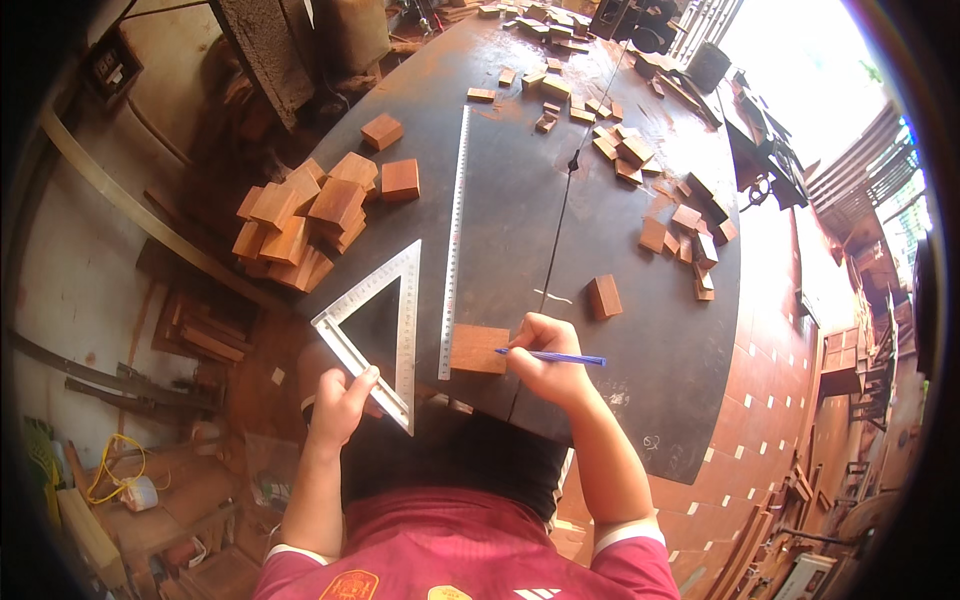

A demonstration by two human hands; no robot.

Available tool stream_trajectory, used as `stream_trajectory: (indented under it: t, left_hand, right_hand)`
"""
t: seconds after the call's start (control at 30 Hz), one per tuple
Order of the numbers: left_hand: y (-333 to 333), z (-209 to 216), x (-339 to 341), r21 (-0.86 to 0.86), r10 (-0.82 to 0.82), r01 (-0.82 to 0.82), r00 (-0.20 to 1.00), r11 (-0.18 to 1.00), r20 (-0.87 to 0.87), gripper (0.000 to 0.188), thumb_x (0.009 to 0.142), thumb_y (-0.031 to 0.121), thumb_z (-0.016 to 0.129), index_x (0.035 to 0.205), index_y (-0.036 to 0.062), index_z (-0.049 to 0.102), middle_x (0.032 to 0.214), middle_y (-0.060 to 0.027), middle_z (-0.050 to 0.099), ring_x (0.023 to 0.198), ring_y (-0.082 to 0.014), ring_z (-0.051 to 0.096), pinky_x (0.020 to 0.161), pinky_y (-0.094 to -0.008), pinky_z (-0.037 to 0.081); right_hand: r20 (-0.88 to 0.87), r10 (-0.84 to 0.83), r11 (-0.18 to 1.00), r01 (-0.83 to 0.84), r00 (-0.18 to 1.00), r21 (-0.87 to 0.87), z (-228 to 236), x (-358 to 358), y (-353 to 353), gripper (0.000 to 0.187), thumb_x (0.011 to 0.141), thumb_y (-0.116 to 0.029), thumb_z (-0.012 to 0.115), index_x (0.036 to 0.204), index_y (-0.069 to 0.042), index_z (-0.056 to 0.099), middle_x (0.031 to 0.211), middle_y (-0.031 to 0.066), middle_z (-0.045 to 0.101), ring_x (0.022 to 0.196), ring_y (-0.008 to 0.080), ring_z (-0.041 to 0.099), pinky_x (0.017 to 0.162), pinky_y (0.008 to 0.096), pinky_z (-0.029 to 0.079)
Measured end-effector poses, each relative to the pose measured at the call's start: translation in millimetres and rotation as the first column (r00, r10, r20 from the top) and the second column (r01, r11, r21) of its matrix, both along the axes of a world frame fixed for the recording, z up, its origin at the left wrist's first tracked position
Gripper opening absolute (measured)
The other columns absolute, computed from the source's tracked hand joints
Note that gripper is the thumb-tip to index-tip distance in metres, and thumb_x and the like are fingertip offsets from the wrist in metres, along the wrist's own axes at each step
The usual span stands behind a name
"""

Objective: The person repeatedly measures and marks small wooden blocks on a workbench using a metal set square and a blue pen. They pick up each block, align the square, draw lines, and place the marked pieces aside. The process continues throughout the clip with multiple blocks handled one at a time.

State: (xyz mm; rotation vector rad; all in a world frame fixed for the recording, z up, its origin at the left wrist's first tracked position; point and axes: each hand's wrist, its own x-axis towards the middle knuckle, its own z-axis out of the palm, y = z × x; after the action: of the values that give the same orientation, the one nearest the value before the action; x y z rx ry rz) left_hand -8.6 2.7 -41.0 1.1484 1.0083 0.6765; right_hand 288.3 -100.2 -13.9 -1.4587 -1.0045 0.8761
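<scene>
On the table, a wooden block is partly covered by the right hand, blue pen pinched; a metal square is gripped by the left hand, itself partly hidden.

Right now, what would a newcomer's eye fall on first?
Probably the silver triangular square in the left hand, at the near edge of the dark table. Next, the right hand holding a blue pen over a wooden block, beside a ruler. Then the block heap at the table's left edge.
</scene>
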Motion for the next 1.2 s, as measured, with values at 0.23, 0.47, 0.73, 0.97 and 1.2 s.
stream_trajectory:
  t: [0.23,0.47,0.73,0.97,1.2]
  left_hand:
    - [5,-8,5,0.021,-0.007,0.014,0.953,1.000,-0.302,0.031,0.100,0.026,0.068,0.091,-0.0031,0.063,0.081,-0.0081,0.068,0.069,-0.0127,0.067,0.059,-0.0278,0.052]
    - [9,-13,0,0.131,-0.039,0.092,0.933,0.987,-0.358,0.038,0.101,0.030,0.066,0.088,-0.0054,0.065,0.080,-0.0106,0.070,0.069,-0.0157,0.067,0.063,-0.0319,0.055]
    - [6,-26,-3,0.141,-0.041,0.086,0.955,0.986,-0.295,0.041,0.103,0.032,0.063,0.081,-0.0025,0.064,0.077,-0.0049,0.066,0.070,-0.0109,0.058,0.063,-0.0306,0.047]
    - [1,-26,2,0.072,-0.096,0.110,0.980,0.991,-0.177,0.048,0.108,0.038,0.052,0.077,0.0041,0.064,0.074,0.0009,0.059,0.072,-0.0092,0.052,0.066,-0.0289,0.043]
    - [0,-32,3,0.025,-0.100,0.103,0.988,0.994,-0.115,0.045,0.109,0.041,0.050,0.082,0.0065,0.061,0.080,0.0027,0.056,0.077,-0.0083,0.049,0.071,-0.0282,0.042]
  right_hand:
    - [0.049,-0.027,1.000,0.026,0.998,0.007,-3,1,-1,0.019,0.078,-0.006,0.071,0.070,0.001,0.055,0.064,0.0024,0.058,0.062,0.0047,0.052,0.054,0.0266,0.044]
    - [0.066,-0.040,0.999,0.041,0.997,-0.016,0,-4,1,0.018,0.077,-0.007,0.071,0.071,0.001,0.056,0.063,0.0045,0.061,0.061,0.0067,0.055,0.055,0.0275,0.046]
    - [0.069,-0.043,0.999,0.044,0.997,-0.010,-2,-3,1,0.018,0.078,-0.007,0.071,0.071,0.001,0.057,0.063,0.0042,0.061,0.061,0.0059,0.056,0.054,0.0271,0.046]
    - [0.051,-0.047,0.999,0.047,0.998,0.002,-6,-4,1,0.018,0.079,-0.007,0.072,0.071,0.002,0.058,0.063,0.0046,0.061,0.061,0.0061,0.056,0.054,0.0275,0.046]
    - [0.064,-0.038,0.999,0.036,0.997,0.021,-3,-5,1,0.015,0.079,-0.004,0.069,0.072,0.001,0.057,0.064,0.0038,0.060,0.061,0.0054,0.054,0.053,0.0265,0.045]
